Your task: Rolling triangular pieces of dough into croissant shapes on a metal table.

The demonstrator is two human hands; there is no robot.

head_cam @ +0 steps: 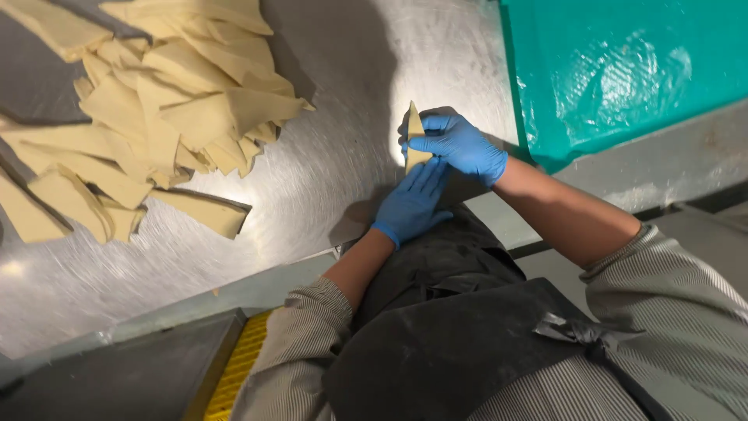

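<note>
Both my hands wear blue gloves. My right hand (460,144) grips a folded triangular piece of pale dough (414,129), its tip pointing up. Under it my left hand (413,204) lies flat with fingers together, touching the lower end of the same dough piece. They work just above the near edge of a steel table (343,140). A large heap of cut dough strips and triangles (148,109) is spread over the table's left side, well apart from both hands.
A sheet of green plastic (623,70) covers the table's right part. A dark tray (117,374) and a yellow grate (238,366) sit below the table edge at lower left. My dark apron (452,335) fills the foreground.
</note>
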